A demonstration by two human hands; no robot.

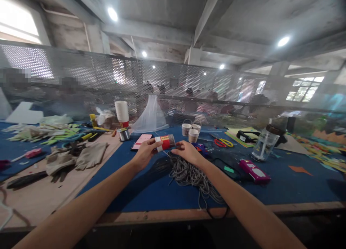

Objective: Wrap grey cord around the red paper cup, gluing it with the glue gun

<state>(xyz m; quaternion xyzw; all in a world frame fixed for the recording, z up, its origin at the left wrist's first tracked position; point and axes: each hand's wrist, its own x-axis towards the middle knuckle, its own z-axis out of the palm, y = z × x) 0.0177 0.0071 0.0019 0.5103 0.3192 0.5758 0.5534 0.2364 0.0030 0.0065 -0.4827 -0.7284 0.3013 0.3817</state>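
1 wht cup [165, 142] | red-banded | L hand [146, 152] grips it | R hand [188, 152]: hold unclr

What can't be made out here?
All in the head view:
Paper cup: far side turned from camera; printing too small.
Grey cord: pile partly hidden by right forearm.
Right grip: whether it pinches cord, too small to tell.
People: blurred behind mesh.

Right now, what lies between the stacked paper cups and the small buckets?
In the head view, a sheer white cone-shaped sheet stands between the stack of cups and the buckets; the left hand, holding a cup, is nearer the camera.
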